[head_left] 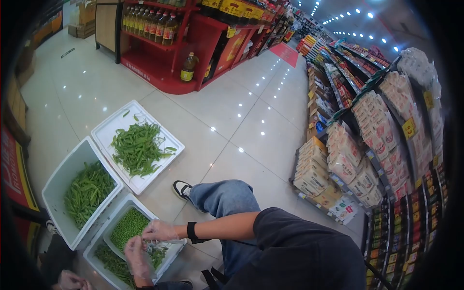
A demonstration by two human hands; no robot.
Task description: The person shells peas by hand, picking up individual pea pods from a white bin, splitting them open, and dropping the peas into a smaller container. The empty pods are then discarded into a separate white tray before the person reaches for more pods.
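Your right hand [160, 231] and left hand [137, 256], both in clear plastic gloves, meet fingertip to fingertip over the lower foam box [169, 258], each closed in a pinch; what lies between them is too small to tell. Inside that box, one tub [107, 236] holds shelled peas [129, 227], with loose pods [113, 263] beside it. At lower left, another person's gloved hand [71, 280] shows. Beyond stand a second foam box [58, 193], filled with green pods [87, 195], and one white lid [169, 140] bearing a pile of pods [140, 147]. The red sign [14, 176] at left carries white letters, apparently "ROMON", partly cut off. Farther off, one yellow-labelled oil bottle [188, 67] stands on the red shelf [181, 86], whose base lettering is too small to read; about eight bottles [150, 26] line the tier above. At right, stacked packs [374, 118] carry red printing, with yellow price tags [409, 128] too blurred to read.
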